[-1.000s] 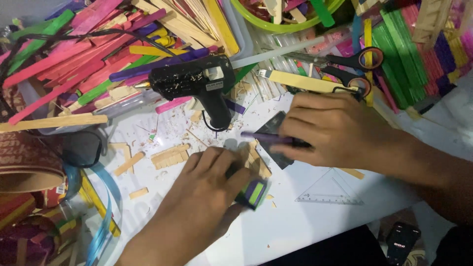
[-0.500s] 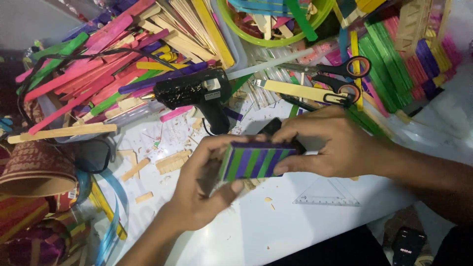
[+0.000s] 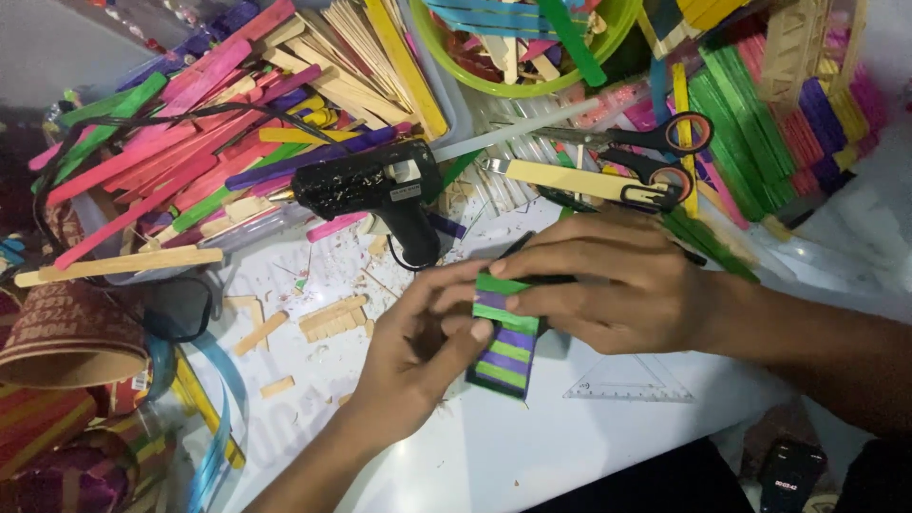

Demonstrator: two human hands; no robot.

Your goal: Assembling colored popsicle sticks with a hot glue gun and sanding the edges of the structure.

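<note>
A small panel of glued sticks [image 3: 506, 344], striped green and purple, is held between both hands above the white table [image 3: 532, 456], toward its near edge and roughly midway along it. The panel's long axis runs from the far side toward the near edge, tilted slightly leftward at the near end; the stripes lie across that axis.

The left hand [image 3: 418, 356] is closed on the panel from the left, the thumb pressed flat on the striped face and the fingers curled beneath. The right hand [image 3: 617, 285] is laid over the far end of the panel, its fingers bent down over the top stripe and gripping it from above and from the right. The near end of the panel is left uncovered, projecting below both hands. Neither hand is clearly nearer; both are in contact with the panel.

A black glue gun [image 3: 375, 185] is lying just beyond the hands, toward the far side of the table, with scissors [image 3: 646, 152] to its right. A clear triangular ruler [image 3: 629, 382] is lying flat near the right wrist. Loose coloured sticks [image 3: 161, 161] are heaped at the far left corner.
</note>
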